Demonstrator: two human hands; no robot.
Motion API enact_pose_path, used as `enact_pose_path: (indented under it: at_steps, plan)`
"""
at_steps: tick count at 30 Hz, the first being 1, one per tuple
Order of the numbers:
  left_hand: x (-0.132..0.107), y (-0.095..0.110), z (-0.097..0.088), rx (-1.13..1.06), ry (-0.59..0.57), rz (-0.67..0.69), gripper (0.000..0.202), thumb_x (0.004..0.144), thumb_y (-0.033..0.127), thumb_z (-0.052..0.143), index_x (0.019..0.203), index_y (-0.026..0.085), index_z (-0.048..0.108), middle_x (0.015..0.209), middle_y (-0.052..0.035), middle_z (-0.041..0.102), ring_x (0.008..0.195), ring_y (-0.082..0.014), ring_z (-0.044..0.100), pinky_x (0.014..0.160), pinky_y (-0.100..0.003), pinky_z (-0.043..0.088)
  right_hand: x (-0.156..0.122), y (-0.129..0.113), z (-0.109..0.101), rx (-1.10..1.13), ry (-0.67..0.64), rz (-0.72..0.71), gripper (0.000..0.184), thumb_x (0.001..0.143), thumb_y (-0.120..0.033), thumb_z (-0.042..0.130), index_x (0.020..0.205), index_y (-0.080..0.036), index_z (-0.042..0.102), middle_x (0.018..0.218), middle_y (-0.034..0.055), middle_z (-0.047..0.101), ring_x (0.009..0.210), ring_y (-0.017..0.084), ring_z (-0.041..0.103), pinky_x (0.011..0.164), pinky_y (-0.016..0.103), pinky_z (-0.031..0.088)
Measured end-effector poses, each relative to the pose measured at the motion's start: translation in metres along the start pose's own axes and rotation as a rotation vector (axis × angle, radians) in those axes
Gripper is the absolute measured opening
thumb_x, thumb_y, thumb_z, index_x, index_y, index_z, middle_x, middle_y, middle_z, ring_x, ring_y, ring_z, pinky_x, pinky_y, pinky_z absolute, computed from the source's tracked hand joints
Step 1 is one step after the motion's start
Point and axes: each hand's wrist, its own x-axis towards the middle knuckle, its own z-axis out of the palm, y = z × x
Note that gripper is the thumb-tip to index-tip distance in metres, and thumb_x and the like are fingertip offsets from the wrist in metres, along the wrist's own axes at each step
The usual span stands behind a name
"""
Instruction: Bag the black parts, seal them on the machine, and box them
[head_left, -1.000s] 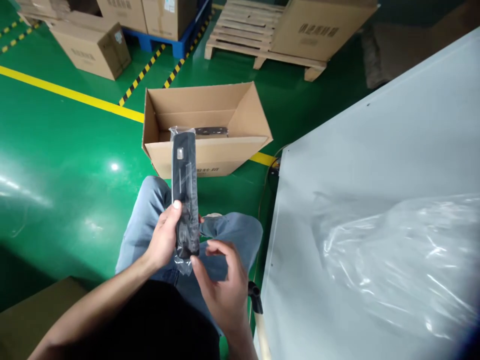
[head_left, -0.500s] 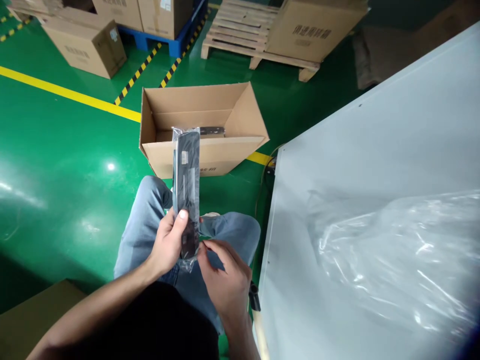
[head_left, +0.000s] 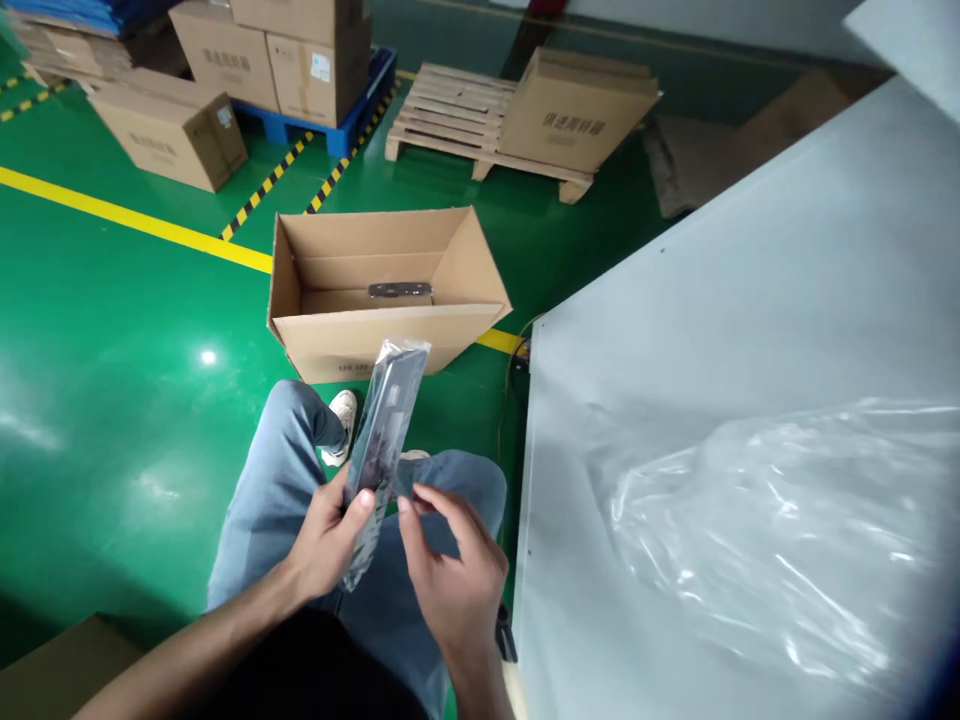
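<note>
Two hands here, left hand (head_left: 326, 535) and right hand (head_left: 457, 585). One bagged strip (head_left: 386, 415) in the left fingers. Past the fingertips: one open box (head_left: 322, 345), one second strip (head_left: 400, 290) inside, one wooden pallet (head_left: 450, 120), one blue pallet (head_left: 379, 80). Right of them, one plastic sheet (head_left: 750, 540).

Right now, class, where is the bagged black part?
In the head view, low and left of centre: the bagged black part is gripped near its lower end by the left hand, over the jeans, its top tilted toward the open cardboard box.

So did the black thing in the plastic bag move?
Yes. The bagged black part in the left hand dropped and tipped rightward; its top is now below the rim of the cardboard box.
</note>
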Motion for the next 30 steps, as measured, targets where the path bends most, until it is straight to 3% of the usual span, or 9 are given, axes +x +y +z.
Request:
enact_pose_path:
  at_steps: [6, 11, 14, 18, 21, 24, 30]
  plan:
    - [-0.013, -0.010, 0.005, 0.056, -0.087, 0.020, 0.055, 0.098, 0.065, 0.061, 0.132, 0.023, 0.072, 0.110, -0.0088, 0.078, 0.109, -0.0295, 0.068, 0.105, -0.043, 0.054, 0.028, -0.015, -0.002, -0.016, 0.101, 0.023, 0.015, 0.093, -0.024, 0.076, 0.108, -0.023, 0.074, 0.089, 0.0035, 0.079, 0.076, 0.018, 0.076, 0.077, 0.032, 0.066]
    - [-0.010, -0.008, 0.004, 0.021, -0.085, -0.028, 0.060, 0.094, 0.070, 0.064, 0.125, 0.021, 0.075, 0.105, -0.0084, 0.078, 0.105, -0.0293, 0.068, 0.101, -0.041, 0.055, 0.032, -0.016, 0.004, 0.018, 0.118, 0.116, 0.009, 0.094, -0.024, 0.074, 0.102, -0.022, 0.073, 0.088, 0.0035, 0.079, 0.075, 0.017, 0.076, 0.075, 0.031, 0.065]
    - [-0.003, -0.002, 0.004, -0.083, 0.004, -0.119, 0.066, 0.090, 0.079, 0.063, 0.108, 0.017, 0.077, 0.098, -0.0089, 0.077, 0.099, -0.0288, 0.068, 0.096, -0.040, 0.055, 0.024, -0.012, 0.003, 0.005, 0.142, 0.154, 0.009, 0.098, -0.027, 0.069, 0.102, -0.021, 0.074, 0.092, 0.0058, 0.079, 0.078, 0.019, 0.076, 0.077, 0.034, 0.066]
    - [0.008, 0.009, 0.004, -0.210, 0.221, -0.207, 0.070, 0.086, 0.085, 0.061, 0.084, 0.016, 0.072, 0.084, -0.0079, 0.072, 0.082, -0.0243, 0.066, 0.080, -0.035, 0.054, 0.004, -0.010, 0.002, 0.058, -0.086, 0.071, 0.017, 0.094, -0.030, 0.075, 0.109, -0.024, 0.075, 0.095, 0.0060, 0.080, 0.083, 0.021, 0.077, 0.081, 0.035, 0.067]
    - [0.014, 0.018, 0.003, -0.221, 0.267, -0.166, 0.070, 0.083, 0.086, 0.064, 0.082, 0.017, 0.071, 0.079, -0.0064, 0.070, 0.074, -0.0205, 0.062, 0.069, -0.032, 0.052, -0.011, -0.015, 0.005, 0.077, -0.209, 0.053, 0.019, 0.093, -0.029, 0.075, 0.112, -0.025, 0.075, 0.097, 0.0068, 0.081, 0.086, 0.022, 0.078, 0.084, 0.036, 0.067]
    - [0.015, 0.023, 0.004, -0.192, 0.280, -0.116, 0.069, 0.081, 0.087, 0.066, 0.080, 0.018, 0.069, 0.072, -0.0029, 0.064, 0.068, -0.0175, 0.057, 0.062, -0.030, 0.048, -0.016, -0.018, 0.009, 0.089, -0.176, 0.096, 0.015, 0.095, -0.024, 0.071, 0.109, -0.025, 0.075, 0.094, 0.0053, 0.080, 0.082, 0.019, 0.078, 0.080, 0.032, 0.067]
    - [0.011, 0.017, 0.008, -0.171, 0.271, -0.056, 0.066, 0.087, 0.082, 0.064, 0.092, 0.017, 0.071, 0.083, -0.0044, 0.070, 0.077, -0.0197, 0.063, 0.073, -0.031, 0.053, -0.013, -0.013, 0.014, 0.005, -0.137, 0.002, 0.013, 0.097, -0.019, 0.067, 0.103, -0.026, 0.075, 0.085, 0.0028, 0.080, 0.075, 0.018, 0.077, 0.076, 0.031, 0.065]
